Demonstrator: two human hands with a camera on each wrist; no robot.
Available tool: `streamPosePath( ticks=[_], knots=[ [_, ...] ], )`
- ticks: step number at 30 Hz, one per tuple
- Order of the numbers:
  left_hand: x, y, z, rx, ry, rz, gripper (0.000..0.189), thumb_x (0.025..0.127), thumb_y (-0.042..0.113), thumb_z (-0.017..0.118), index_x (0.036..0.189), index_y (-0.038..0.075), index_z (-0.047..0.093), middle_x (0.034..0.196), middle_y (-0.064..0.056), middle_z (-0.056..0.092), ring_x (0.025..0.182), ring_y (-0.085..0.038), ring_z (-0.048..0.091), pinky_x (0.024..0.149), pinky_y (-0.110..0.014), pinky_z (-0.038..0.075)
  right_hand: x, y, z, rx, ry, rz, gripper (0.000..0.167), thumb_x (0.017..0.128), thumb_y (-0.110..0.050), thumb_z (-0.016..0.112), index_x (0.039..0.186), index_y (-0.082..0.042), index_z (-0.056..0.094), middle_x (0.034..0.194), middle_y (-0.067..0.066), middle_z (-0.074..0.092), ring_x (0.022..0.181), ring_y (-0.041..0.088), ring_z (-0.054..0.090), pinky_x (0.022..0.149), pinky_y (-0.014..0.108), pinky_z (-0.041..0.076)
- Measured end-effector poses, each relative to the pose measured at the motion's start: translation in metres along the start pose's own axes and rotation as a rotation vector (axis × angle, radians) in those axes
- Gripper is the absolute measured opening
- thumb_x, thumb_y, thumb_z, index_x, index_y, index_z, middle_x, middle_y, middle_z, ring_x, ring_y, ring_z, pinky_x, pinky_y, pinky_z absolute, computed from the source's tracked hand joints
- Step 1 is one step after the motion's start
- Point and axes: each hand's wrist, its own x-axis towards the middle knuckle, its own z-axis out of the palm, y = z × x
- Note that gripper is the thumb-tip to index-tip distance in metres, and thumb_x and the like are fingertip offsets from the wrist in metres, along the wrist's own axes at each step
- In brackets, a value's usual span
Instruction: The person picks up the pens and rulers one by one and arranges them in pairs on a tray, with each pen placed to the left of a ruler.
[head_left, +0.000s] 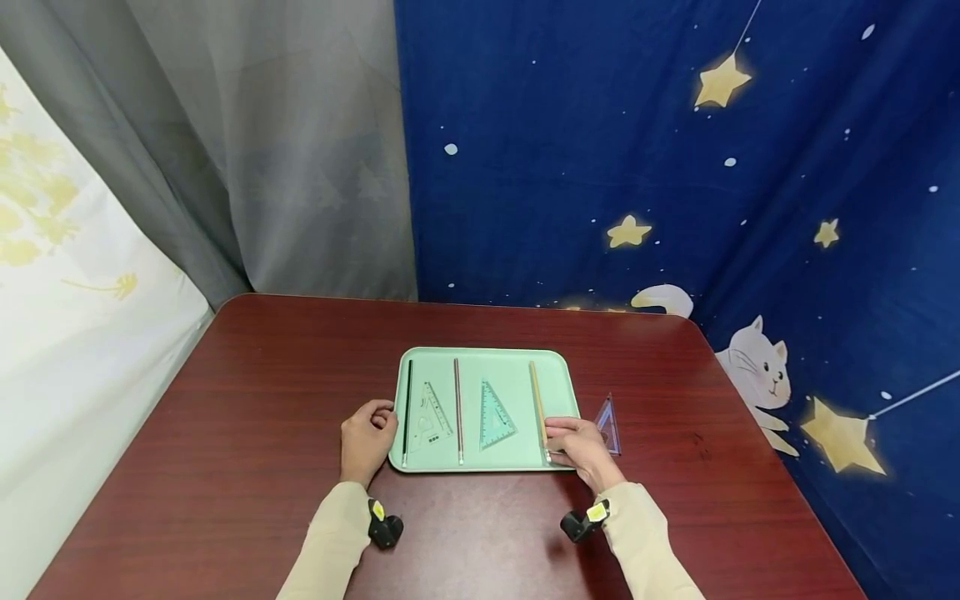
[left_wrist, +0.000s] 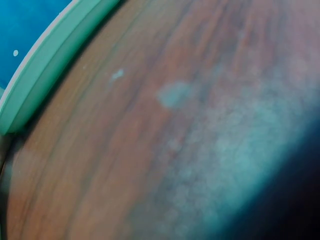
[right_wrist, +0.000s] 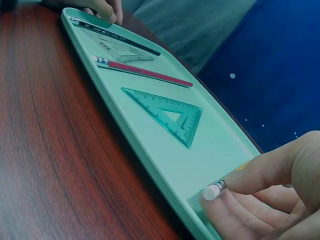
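Observation:
A pale green tray (head_left: 442, 468) lies on the table. My left hand (head_left: 367, 440) grips its left rim with curled fingers; in the right wrist view that hand (right_wrist: 107, 9) shows at the tray's far end. Near the eraser end, my right hand (head_left: 581, 450) pinches a yellow pencil (head_left: 537, 392), whose white eraser (right_wrist: 211, 192) sticks out between thumb and fingers. From left to right on the tray are a black pencil (head_left: 408, 408), a clear set square (head_left: 435, 417), a red pencil (head_left: 458, 408) and a teal set square (head_left: 495, 421).
Just right of the tray, a purple set square (head_left: 609, 427) lies on the dark red table (head_left: 300, 367), partly behind my right hand. Curtains hang beyond the table's far edge. The left wrist view catches only the tray's rim (left_wrist: 55, 60) and blurred tabletop.

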Motion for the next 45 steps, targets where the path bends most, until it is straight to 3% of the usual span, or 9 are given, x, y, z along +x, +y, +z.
streamPosePath(
  ticks=[7, 15, 24, 38, 45],
  knots=[
    [0.000, 0.001, 0.001, -0.005, -0.001, -0.007, 0.011, 0.082, 0.006, 0.065, 0.091, 0.006, 0.071, 0.072, -0.003, 0.064, 0.061, -0.006, 0.052, 0.060, -0.019, 0.044, 0.002, 0.000, 0.007, 0.026, 0.005, 0.000, 0.046, 0.075, 0.015, 0.060, 0.120, 0.011, 0.058, 0.116, 0.028, 0.062, 0.078, 0.015, 0.064, 0.064, 0.028, 0.055],
    [0.000, -0.005, 0.004, -0.004, 0.049, 0.047, 0.011, 0.079, 0.006, 0.065, 0.088, 0.005, 0.070, 0.069, 0.000, 0.063, 0.058, -0.003, 0.050, 0.057, -0.015, 0.040, 0.003, 0.000, 0.015, 0.024, 0.022, -0.007, 0.043, 0.075, 0.014, 0.060, 0.118, 0.011, 0.059, 0.114, 0.028, 0.063, 0.077, 0.016, 0.064, 0.064, 0.030, 0.056],
    [0.000, -0.001, 0.002, 0.005, 0.027, 0.014, 0.011, 0.080, 0.005, 0.067, 0.090, 0.006, 0.071, 0.071, -0.001, 0.064, 0.060, -0.002, 0.051, 0.059, -0.017, 0.042, 0.003, -0.002, 0.021, 0.036, 0.020, -0.017, 0.043, 0.074, 0.016, 0.059, 0.117, 0.014, 0.056, 0.106, 0.027, 0.065, 0.074, 0.015, 0.064, 0.065, 0.031, 0.057],
    [0.000, -0.002, 0.002, -0.012, 0.026, 0.020, 0.011, 0.080, 0.004, 0.066, 0.090, 0.005, 0.071, 0.072, -0.003, 0.065, 0.061, -0.003, 0.051, 0.059, -0.017, 0.043, 0.002, 0.000, 0.033, -0.148, 0.111, -0.064, 0.040, 0.070, 0.014, 0.057, 0.110, 0.011, 0.061, 0.093, 0.017, 0.062, 0.066, 0.013, 0.056, 0.058, 0.028, 0.055],
    [0.000, -0.005, 0.003, -0.014, 0.026, 0.016, 0.011, 0.080, 0.004, 0.066, 0.090, 0.005, 0.071, 0.073, -0.003, 0.065, 0.061, -0.002, 0.051, 0.058, -0.015, 0.043, 0.001, 0.000, 0.036, -0.187, 0.142, -0.088, 0.038, 0.069, 0.012, 0.057, 0.107, 0.010, 0.063, 0.085, 0.010, 0.059, 0.066, 0.013, 0.055, 0.055, 0.025, 0.053]
  ],
)
